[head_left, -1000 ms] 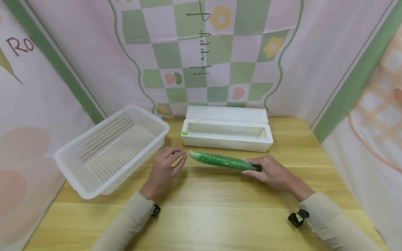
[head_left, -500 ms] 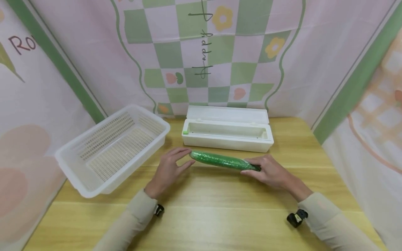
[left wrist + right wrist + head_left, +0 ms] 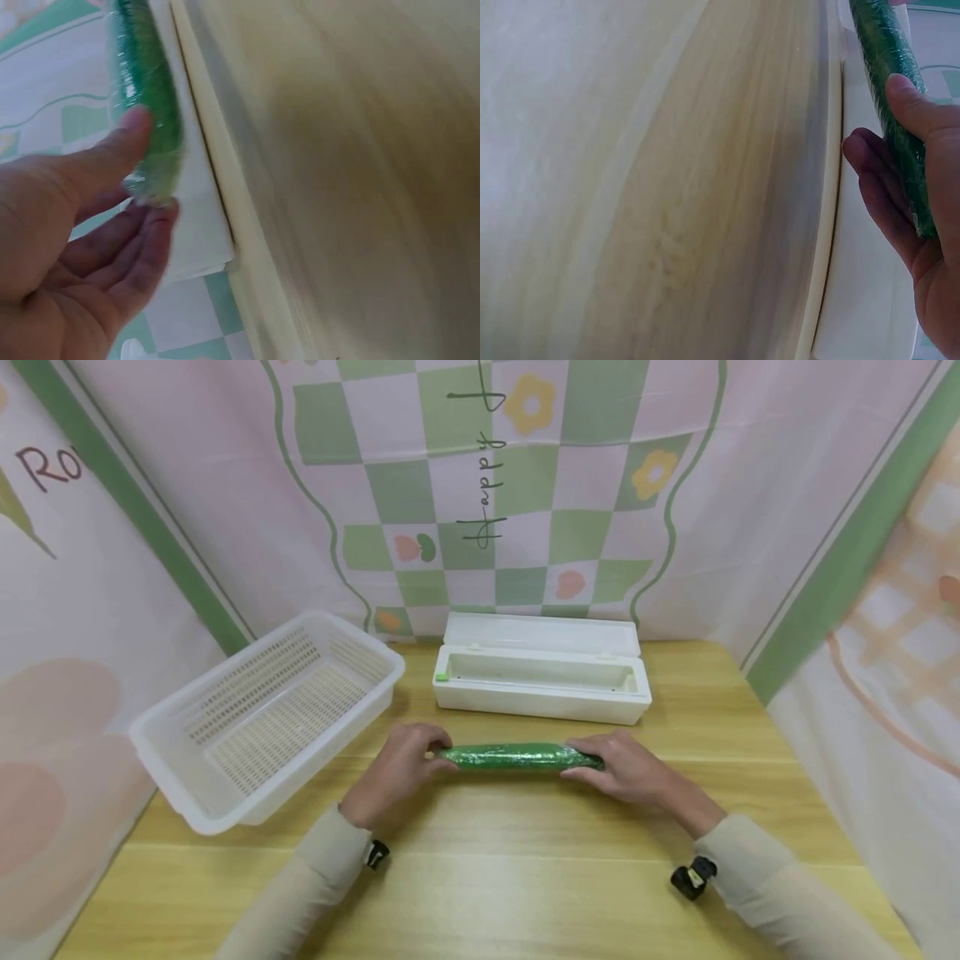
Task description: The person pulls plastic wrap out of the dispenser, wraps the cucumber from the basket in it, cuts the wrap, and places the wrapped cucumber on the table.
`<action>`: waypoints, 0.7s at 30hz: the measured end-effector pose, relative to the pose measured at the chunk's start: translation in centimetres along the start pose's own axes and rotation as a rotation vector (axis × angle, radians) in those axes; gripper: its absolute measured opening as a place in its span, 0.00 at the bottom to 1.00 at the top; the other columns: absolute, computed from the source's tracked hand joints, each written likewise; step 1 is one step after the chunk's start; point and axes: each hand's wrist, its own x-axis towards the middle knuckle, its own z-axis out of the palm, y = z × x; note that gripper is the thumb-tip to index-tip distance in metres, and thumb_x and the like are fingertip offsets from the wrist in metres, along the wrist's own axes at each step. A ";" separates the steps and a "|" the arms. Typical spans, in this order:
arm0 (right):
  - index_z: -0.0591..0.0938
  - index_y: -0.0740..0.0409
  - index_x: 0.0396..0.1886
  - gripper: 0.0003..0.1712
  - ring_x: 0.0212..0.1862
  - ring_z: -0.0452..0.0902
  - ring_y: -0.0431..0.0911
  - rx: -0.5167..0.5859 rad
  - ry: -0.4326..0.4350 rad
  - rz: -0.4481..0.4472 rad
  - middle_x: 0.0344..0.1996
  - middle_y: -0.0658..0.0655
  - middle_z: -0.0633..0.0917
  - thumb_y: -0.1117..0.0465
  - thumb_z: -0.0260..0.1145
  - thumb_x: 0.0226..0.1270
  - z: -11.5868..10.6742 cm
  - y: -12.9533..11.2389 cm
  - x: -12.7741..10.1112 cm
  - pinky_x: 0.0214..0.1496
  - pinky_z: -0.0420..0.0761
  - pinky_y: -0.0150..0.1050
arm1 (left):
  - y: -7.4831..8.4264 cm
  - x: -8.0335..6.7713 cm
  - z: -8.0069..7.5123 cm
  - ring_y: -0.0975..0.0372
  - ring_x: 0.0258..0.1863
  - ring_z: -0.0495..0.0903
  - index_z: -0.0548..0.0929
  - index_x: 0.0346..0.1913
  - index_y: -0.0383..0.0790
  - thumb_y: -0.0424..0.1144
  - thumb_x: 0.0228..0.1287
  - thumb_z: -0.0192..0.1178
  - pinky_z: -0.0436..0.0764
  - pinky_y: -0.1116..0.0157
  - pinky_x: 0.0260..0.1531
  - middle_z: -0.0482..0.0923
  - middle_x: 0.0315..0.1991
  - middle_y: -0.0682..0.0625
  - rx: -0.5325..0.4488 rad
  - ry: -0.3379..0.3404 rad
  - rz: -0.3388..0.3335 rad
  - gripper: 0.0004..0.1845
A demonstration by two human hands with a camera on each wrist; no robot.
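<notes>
**Wrapped cucumber held level at both ends in front of the dispenser box**

Left of the open white dispenser box point(image 3: 542, 679), a white perforated basket point(image 3: 266, 720) sits tilted on the wooden table point(image 3: 525, 877), its near corner out over the table's left edge. The left hand point(image 3: 397, 772) pinches the left tip of the film-wrapped cucumber point(image 3: 517, 757), thumb on one side and fingers curled beneath, as the left wrist view shows point(image 3: 146, 112). The cucumber lies level, parallel to the box's long front wall and just in front of it, with a strip of bare wood between. The right hand point(image 3: 626, 770) grips the cucumber's right end, thumb over the top and fingers curved under it point(image 3: 896, 97).

In front of the box, toward the person, the tabletop is bare wood right to the near edge. Right of the box, a short stretch of bare wood runs to the patterned curtain point(image 3: 862, 610).
</notes>
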 end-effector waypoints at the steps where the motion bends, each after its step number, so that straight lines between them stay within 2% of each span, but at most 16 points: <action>1: 0.86 0.65 0.60 0.26 0.44 0.91 0.45 -0.016 -0.005 0.000 0.51 0.62 0.92 0.52 0.74 0.70 0.1 -0.1 0.1 0.52 0.91 0.46 | 0.0 0.0 -0.1 0.62 0.37 0.87 0.90 0.38 0.39 0.39 0.54 0.81 0.89 0.65 0.43 0.91 0.37 0.50 -0.008 -0.027 -0.027 0.12; 4: 0.86 0.64 0.60 0.27 0.50 0.91 0.52 -0.056 -0.018 0.000 0.51 0.62 0.92 0.50 0.75 0.70 0.4 -0.5 0.4 0.54 0.91 0.49 | 0.0 -0.2 -0.2 0.64 0.35 0.84 0.89 0.37 0.41 0.38 0.53 0.82 0.87 0.64 0.43 0.89 0.35 0.52 -0.022 -0.102 -0.094 0.12; 9: 0.87 0.61 0.58 0.26 0.47 0.91 0.50 -0.148 -0.039 -0.033 0.48 0.58 0.92 0.48 0.75 0.69 0.8 -1.2 0.6 0.50 0.91 0.48 | 0.0 -0.3 -0.3 0.64 0.34 0.80 0.87 0.36 0.41 0.38 0.53 0.82 0.85 0.63 0.41 0.86 0.33 0.53 -0.028 -0.206 -0.153 0.12; 13: 0.87 0.58 0.58 0.25 0.48 0.90 0.49 -0.211 -0.042 -0.028 0.47 0.56 0.92 0.47 0.75 0.69 1.1 -1.4 0.5 0.49 0.91 0.48 | 0.0 -0.1 -0.1 0.64 0.33 0.80 0.87 0.37 0.42 0.38 0.53 0.82 0.85 0.64 0.40 0.85 0.33 0.53 -0.009 -0.252 -0.171 0.13; 21: 0.86 0.62 0.59 0.29 0.49 0.88 0.50 -0.235 -0.041 0.011 0.48 0.58 0.91 0.46 0.77 0.67 1.6 -1.6 0.3 0.52 0.90 0.50 | 0.3 0.0 0.2 0.61 0.39 0.77 0.86 0.48 0.36 0.38 0.57 0.77 0.84 0.60 0.46 0.81 0.41 0.50 0.038 -0.332 -0.157 0.17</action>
